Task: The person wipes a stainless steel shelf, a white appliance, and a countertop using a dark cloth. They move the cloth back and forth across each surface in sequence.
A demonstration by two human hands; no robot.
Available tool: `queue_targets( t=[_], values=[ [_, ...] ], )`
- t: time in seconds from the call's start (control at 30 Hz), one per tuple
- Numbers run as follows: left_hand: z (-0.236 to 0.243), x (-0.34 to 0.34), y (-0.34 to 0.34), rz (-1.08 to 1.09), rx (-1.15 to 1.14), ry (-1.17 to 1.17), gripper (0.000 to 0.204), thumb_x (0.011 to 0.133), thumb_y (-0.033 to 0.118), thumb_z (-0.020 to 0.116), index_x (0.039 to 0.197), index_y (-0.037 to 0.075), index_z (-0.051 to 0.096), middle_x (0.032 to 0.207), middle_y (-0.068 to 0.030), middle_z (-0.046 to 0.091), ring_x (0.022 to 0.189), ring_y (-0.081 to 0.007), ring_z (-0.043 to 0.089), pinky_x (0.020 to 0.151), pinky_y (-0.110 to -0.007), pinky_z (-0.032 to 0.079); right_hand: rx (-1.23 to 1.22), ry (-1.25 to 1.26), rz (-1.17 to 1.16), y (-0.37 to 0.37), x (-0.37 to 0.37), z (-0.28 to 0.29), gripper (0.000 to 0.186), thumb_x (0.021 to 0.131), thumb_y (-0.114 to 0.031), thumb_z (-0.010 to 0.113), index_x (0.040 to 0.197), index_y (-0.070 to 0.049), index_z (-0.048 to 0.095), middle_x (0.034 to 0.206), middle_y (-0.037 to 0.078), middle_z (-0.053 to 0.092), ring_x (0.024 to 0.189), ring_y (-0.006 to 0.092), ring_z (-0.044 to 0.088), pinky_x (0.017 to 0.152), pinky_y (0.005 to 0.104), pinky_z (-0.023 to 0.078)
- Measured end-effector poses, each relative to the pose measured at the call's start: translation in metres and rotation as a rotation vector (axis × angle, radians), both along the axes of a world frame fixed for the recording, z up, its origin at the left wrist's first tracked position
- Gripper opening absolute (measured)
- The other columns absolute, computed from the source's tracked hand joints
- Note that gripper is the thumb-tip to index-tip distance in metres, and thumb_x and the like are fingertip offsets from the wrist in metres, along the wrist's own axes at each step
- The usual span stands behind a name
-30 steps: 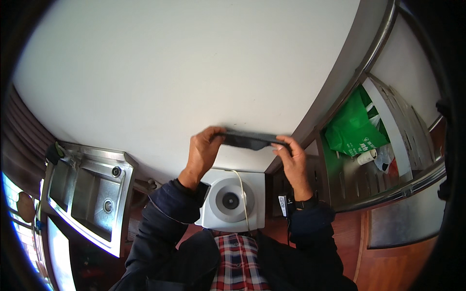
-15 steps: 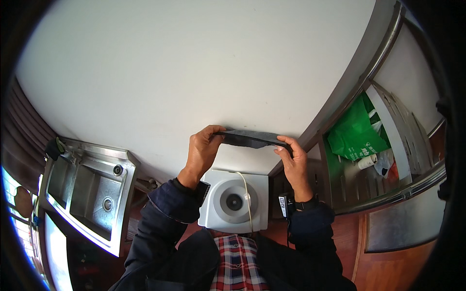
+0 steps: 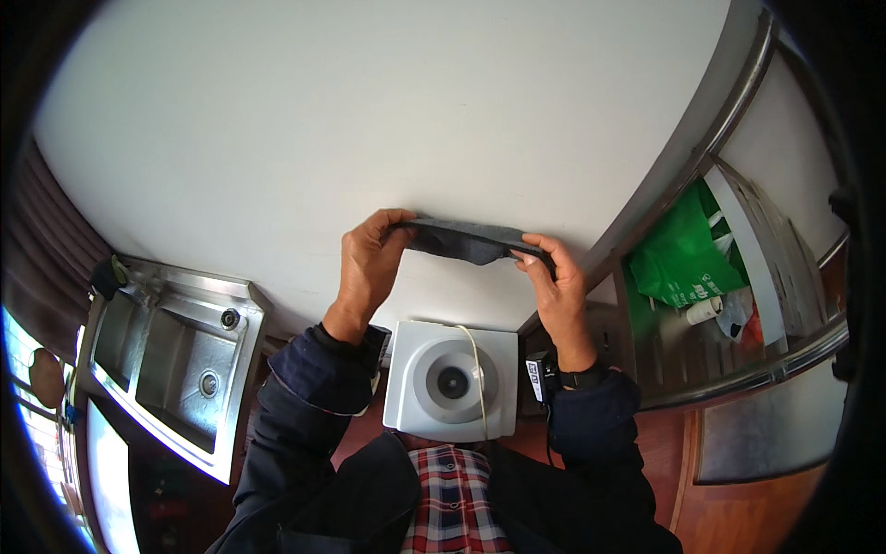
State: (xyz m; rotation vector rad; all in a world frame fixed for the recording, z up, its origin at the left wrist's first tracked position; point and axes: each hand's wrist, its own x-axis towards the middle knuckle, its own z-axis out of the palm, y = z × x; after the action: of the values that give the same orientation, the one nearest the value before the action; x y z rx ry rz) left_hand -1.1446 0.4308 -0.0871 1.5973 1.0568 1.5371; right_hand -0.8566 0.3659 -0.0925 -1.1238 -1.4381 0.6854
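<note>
My left hand (image 3: 367,261) pinches the left end of a dark grey strip of cloth (image 3: 459,239), and my right hand (image 3: 557,283) pinches its right end. The cloth stretches between them in front of a white wall (image 3: 388,111). Below it is a white square appliance (image 3: 410,406) with a round grey ring, a dark centre and a pale cord lying across it. A small black device with a white label (image 3: 535,379) is beside my right wrist.
At left are a steel double sink (image 3: 175,374), a brown curtain (image 3: 51,231) and a bright window. At right, a green bag (image 3: 683,254), a white roll (image 3: 703,311) and plastic bags sit in a steel rack behind a curved rail (image 3: 766,377). A wooden floor shows below.
Both hands have moved up with the cloth, the left one also slightly leftward, and they are a little farther apart. Both still grip its ends.
</note>
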Motion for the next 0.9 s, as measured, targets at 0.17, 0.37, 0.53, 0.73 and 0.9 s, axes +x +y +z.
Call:
queue_targets(
  t=[0.17, 0.37, 0.53, 0.73, 0.9],
  values=[
    [-0.021, -0.011, -0.012, 0.069, -0.104, 0.188, 0.022, 0.093, 0.001, 0.068, 0.113, -0.004, 0.076, 0.083, -0.0100, 0.075, 0.075, -0.0118, 0.065, 0.073, -0.028, 0.054, -0.219, -0.019, 0.018, 0.000, -0.028, -0.019, 0.027, 0.105, -0.006, 0.063, 0.131, 0.002, 0.066, 0.114, 0.010, 0.074, 0.107, 0.0162, 0.071, 0.091, 0.0291, 0.058],
    [-0.011, -0.038, 0.002, 0.065, -0.039, 0.060, 0.021, 0.095, -0.002, 0.067, 0.114, -0.005, 0.075, 0.086, -0.0043, 0.073, 0.079, -0.0084, 0.062, 0.074, -0.025, 0.053, -0.011, 0.015, 0.069, 0.008, -0.036, -0.010, 0.027, 0.106, -0.008, 0.063, 0.131, 0.002, 0.066, 0.115, 0.009, 0.074, 0.108, 0.0153, 0.071, 0.095, 0.0304, 0.058],
    [-0.041, -0.057, -0.002, 0.079, -0.178, 0.161, 0.021, 0.095, -0.003, 0.066, 0.115, -0.006, 0.074, 0.093, -0.0056, 0.076, 0.086, -0.0103, 0.067, 0.080, -0.026, 0.055, -0.202, -0.060, 0.017, 0.010, -0.068, -0.041, 0.027, 0.103, -0.008, 0.067, 0.129, -0.001, 0.069, 0.109, 0.004, 0.074, 0.095, 0.0085, 0.066, 0.085, 0.0245, 0.052],
    [-0.076, -0.081, 0.006, 0.142, -0.018, 0.141, 0.023, 0.093, 0.003, 0.068, 0.113, -0.004, 0.075, 0.080, -0.0153, 0.073, 0.071, -0.0149, 0.065, 0.069, -0.031, 0.054, -0.034, -0.080, 0.110, 0.018, -0.083, -0.063, 0.026, 0.104, -0.007, 0.065, 0.128, 0.000, 0.068, 0.105, 0.003, 0.073, 0.091, 0.0084, 0.064, 0.083, 0.0252, 0.052],
    [-0.105, -0.096, 0.004, 0.092, -0.164, 0.111, 0.022, 0.094, 0.004, 0.069, 0.113, -0.004, 0.075, 0.084, -0.0158, 0.076, 0.075, -0.0156, 0.068, 0.072, -0.031, 0.055, -0.195, -0.157, 0.045, 0.016, -0.102, -0.082, 0.027, 0.102, -0.011, 0.067, 0.128, -0.002, 0.069, 0.094, -0.004, 0.067, 0.082, 0.0051, 0.055, 0.074, 0.0235, 0.047]
  ],
)
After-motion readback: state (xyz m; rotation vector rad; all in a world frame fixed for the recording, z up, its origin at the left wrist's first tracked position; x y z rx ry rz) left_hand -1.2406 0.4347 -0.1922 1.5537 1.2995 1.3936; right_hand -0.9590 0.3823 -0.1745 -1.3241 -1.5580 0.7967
